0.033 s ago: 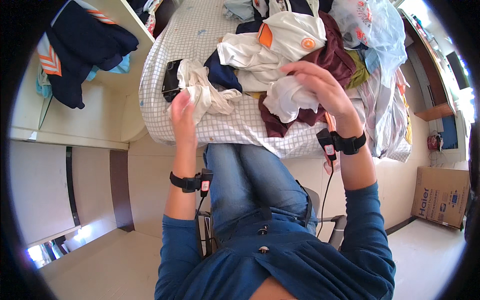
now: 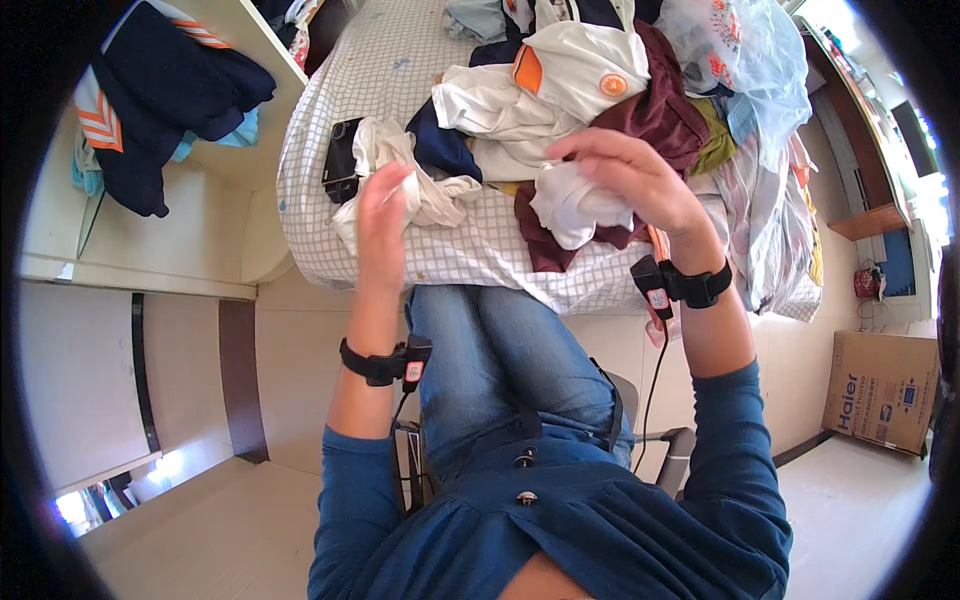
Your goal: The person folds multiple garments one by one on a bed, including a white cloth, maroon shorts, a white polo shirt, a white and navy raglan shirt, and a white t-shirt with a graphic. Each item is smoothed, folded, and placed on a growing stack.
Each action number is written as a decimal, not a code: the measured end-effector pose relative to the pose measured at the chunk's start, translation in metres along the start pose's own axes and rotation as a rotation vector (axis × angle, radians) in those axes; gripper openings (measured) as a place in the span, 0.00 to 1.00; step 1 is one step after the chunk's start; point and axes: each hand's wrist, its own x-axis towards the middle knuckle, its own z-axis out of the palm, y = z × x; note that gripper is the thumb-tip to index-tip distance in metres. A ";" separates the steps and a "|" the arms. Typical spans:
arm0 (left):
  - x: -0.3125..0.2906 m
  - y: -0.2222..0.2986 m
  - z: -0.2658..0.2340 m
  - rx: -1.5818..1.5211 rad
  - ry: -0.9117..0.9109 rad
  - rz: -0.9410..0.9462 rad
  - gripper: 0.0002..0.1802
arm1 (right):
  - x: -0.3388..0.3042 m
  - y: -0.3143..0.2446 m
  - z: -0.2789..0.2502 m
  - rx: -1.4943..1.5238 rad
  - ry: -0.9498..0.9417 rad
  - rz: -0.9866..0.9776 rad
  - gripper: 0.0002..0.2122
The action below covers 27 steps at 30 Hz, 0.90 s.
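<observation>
Heaped clothes (image 2: 585,72) on a checked sheet (image 2: 335,85) before a seated person (image 2: 550,480)
Left hand (image 2: 382,215) outstretched in front of a cream cloth (image 2: 436,200); right hand (image 2: 635,175) curved over a white cloth (image 2: 568,212), contact unclear; maroon fabric (image 2: 540,242) lies under the white cloth; a black case (image 2: 342,162) sits beside the cream cloth; a cardboard box (image 2: 880,388) stands on the floor (image 2: 860,505).

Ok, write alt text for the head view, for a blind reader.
A seated person's right hand is by a white garment; the left hand is by a cream garment. More clothes and a plastic bag lie on a checked sheet.
</observation>
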 end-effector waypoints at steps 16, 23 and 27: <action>0.002 0.058 0.034 0.419 -0.893 -0.643 0.32 | -0.065 -0.056 -0.052 -0.421 0.075 -0.022 0.10; 0.015 0.083 0.011 0.819 -0.900 -0.270 0.26 | -0.075 -0.032 -0.056 -1.030 0.058 -0.102 0.12; 0.020 0.087 0.018 0.947 -0.863 0.250 0.17 | -0.071 -0.031 -0.052 -0.966 0.154 0.099 0.07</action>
